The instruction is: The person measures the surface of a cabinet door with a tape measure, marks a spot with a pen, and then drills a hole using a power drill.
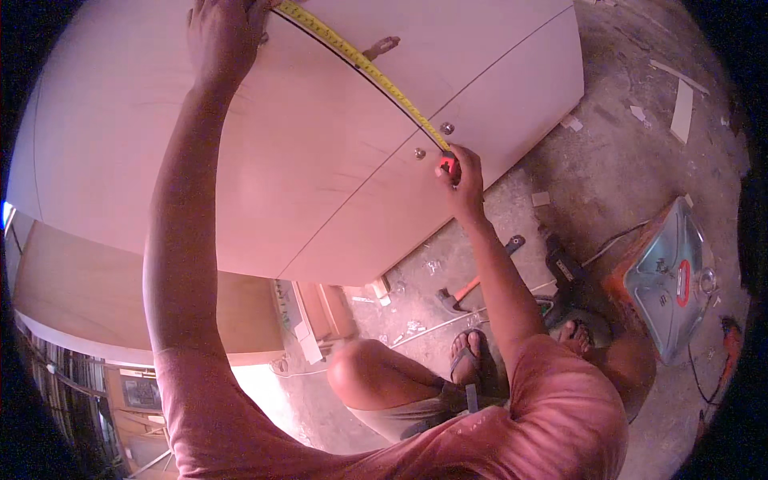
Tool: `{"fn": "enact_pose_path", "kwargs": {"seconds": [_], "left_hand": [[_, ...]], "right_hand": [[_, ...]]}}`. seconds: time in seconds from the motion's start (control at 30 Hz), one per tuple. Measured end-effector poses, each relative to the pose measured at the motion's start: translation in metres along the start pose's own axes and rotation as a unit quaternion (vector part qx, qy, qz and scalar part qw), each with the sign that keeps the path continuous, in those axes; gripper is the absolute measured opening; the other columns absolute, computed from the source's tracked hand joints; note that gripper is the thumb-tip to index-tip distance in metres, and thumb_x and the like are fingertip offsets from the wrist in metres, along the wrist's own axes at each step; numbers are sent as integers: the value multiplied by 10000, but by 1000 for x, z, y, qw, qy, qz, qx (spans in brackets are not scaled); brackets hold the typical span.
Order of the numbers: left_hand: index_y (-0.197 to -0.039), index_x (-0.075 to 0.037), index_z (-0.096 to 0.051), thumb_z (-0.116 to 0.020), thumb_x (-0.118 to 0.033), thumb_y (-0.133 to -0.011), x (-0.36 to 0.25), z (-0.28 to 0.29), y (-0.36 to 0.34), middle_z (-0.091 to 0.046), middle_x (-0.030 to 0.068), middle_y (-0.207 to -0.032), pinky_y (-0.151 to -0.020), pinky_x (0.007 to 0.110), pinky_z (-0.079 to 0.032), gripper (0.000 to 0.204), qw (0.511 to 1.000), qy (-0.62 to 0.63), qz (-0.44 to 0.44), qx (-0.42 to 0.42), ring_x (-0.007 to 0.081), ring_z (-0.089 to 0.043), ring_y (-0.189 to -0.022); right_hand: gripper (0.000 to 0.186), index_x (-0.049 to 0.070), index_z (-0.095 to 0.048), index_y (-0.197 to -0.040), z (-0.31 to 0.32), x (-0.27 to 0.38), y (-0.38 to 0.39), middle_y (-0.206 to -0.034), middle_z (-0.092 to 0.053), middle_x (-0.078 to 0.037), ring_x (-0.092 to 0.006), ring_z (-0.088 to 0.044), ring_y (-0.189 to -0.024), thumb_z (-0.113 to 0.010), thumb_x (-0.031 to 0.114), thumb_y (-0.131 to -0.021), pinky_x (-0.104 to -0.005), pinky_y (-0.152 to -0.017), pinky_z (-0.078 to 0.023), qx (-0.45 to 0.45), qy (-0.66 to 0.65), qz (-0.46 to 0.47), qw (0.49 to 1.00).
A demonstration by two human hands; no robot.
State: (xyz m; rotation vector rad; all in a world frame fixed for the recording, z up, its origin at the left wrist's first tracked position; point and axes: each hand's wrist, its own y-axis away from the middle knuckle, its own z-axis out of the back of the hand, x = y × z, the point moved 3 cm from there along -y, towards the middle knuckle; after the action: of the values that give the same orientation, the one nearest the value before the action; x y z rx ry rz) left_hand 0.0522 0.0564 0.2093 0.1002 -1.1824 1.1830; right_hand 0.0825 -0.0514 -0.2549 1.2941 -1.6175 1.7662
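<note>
A pale pink board [320, 184] with thin seams and metal knobs [448, 128] fills the upper view. A yellow tape measure [360, 68] is stretched diagonally across it. My left hand [224, 40] is at the top edge, holding the tape's far end, its fingertips partly cut off. My right hand [462, 174] grips the red tape case near the two knobs, fingers curled round it.
A hammer [469, 288], black tool [564, 260], cables and scraps lie on the concrete floor [624, 152] by my feet. At right are a metal tray [664, 304] and orange tool [730, 344]. Wooden furniture [96, 288] stands at left.
</note>
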Motion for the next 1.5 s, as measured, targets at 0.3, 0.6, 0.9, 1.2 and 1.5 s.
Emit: {"fn": "enact_pose_path", "kwargs": {"seconds": [0.3, 0.6, 0.9, 1.2, 1.5], "left_hand": [[-903, -85, -685, -772, -163, -809, -24, 12, -9, -633, 82, -883, -844, 441, -460, 150, 987, 45, 156, -13, 291, -573, -915], [-923, -65, -677, -783, -159, -810, -26, 14, -8, -628, 83, -891, -829, 432, -463, 182, 990, 20, 141, -15, 296, -570, -907], [-937, -63, -676, -773, -170, -823, -27, 16, -7, -624, 96, -909, -835, 435, -459, 184, 990, 14, 141, -13, 310, -560, -915], [-923, -67, -680, -776, -155, -813, -28, 16, -9, -632, 84, -899, -830, 435, -459, 170, 988, 20, 154, -6, 285, -570, -900], [-925, -65, -687, -763, -156, -825, -30, 15, -9, -627, 85, -884, -846, 429, -453, 155, 991, 6, 128, -27, 301, -570, -915]], "right_hand": [[534, 17, -549, -1330, 2, -2, -3, -1282, -582, -205, -379, -540, -1204, -754, 168, -861, -468, -1054, -436, -7, 18, 2, 1000], [542, 19, -549, -1331, 1, -3, -1, -1299, -579, -207, -384, -534, -1214, -758, 188, -861, -470, -1056, -433, -14, 27, 10, 999], [549, 26, -546, -1339, 1, 0, -2, -1290, -583, -208, -387, -533, -1212, -759, 183, -857, -476, -1050, -435, -15, 23, 8, 1000], [541, 24, -556, -1327, 3, 2, -3, -1278, -592, -199, -380, -543, -1192, -760, 175, -849, -469, -1039, -440, -15, 18, 6, 1000], [524, 12, -555, -1317, 3, -6, -1, -1284, -585, -213, -395, -536, -1206, -751, 203, -870, -471, -1046, -435, -11, 23, -2, 1000]]}}
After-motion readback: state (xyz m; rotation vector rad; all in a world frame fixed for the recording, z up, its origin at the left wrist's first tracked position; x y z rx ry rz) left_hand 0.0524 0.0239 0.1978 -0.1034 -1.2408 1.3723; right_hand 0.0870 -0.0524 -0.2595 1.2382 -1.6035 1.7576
